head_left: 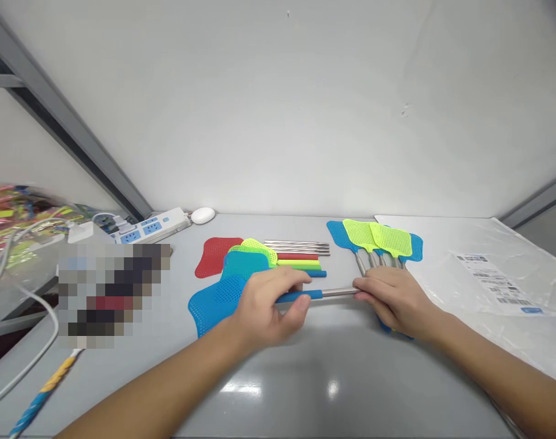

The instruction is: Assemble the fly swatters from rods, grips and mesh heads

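Observation:
My left hand (273, 305) is curled round a blue handle (312, 294), its thumb on the near side and a finger above. A thin metal rod (339, 292) extends from the handle into my right hand (392, 299), which is closed on its far end. Beneath and beside my left hand lie mesh fly swatter heads, among them a blue head (218, 302), a teal head (245, 268) and a red head (216, 253). Behind my right hand are fly swatters with yellow-green heads (391, 239) and blue heads on metal rods, partly hidden by that hand.
Several loose metal rods (300, 247) and coloured handles (300, 262) lie at mid-table. Clear plastic with a label (492, 280) covers the right side. At left are a power strip (152, 227), a white mouse-like object (203, 215), cables and a pixelated area.

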The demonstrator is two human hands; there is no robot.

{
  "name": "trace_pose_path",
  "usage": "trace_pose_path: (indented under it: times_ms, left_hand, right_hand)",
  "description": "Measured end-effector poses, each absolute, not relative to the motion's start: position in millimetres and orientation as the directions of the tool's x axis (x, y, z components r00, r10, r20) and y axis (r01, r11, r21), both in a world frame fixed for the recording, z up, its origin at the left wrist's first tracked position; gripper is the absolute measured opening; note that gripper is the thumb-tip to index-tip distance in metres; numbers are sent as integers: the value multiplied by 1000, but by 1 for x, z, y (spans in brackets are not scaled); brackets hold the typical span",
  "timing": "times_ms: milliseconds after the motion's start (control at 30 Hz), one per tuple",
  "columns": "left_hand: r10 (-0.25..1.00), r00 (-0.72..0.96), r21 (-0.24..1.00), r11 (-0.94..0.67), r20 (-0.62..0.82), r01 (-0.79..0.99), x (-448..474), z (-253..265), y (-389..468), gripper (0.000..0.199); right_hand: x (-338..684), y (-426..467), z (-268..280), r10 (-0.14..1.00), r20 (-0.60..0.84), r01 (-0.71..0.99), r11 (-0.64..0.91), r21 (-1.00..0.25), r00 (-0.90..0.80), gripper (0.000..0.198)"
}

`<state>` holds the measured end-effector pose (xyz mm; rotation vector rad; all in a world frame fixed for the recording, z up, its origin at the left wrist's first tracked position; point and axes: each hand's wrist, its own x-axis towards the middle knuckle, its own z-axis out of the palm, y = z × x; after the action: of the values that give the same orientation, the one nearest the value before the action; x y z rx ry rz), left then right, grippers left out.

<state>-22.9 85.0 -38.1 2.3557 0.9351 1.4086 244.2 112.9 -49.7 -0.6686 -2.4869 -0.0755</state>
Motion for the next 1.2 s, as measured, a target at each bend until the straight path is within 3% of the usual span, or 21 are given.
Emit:
trace_pose_path:
  times_ms: [267,567,733,900,1033,1200]
  left_hand:
    - [618,268,539,-781,739,315,-17,-36,79,34]
    - [614,276,536,-785,739,310,-9,-39,76,31]
    - [623,315,497,-771,716,398,-9,-38,84,25]
    - [629,483,395,-768,608,503,-11,-40,88,24]
    - [654,502,368,-745,566,556,-9,-45,85,23]
    - [591,626,268,-800,509,537,-8,-44,79,34]
  right_hand:
    - [232,100,-45,444,575,462,878,-127,-687,9]
    - [227,93,-42,480,530,473,866,-162,-699,10]
    - [229,99,-48,495,506,488,858,-158,-707,14]
    - [238,111,-51,451,438,493,870,-19,-778,12]
    - [241,111,-46,381,407,470,870,146,-830,25]
    - [245,116,-47,381,438,495,849,183,-815,22]
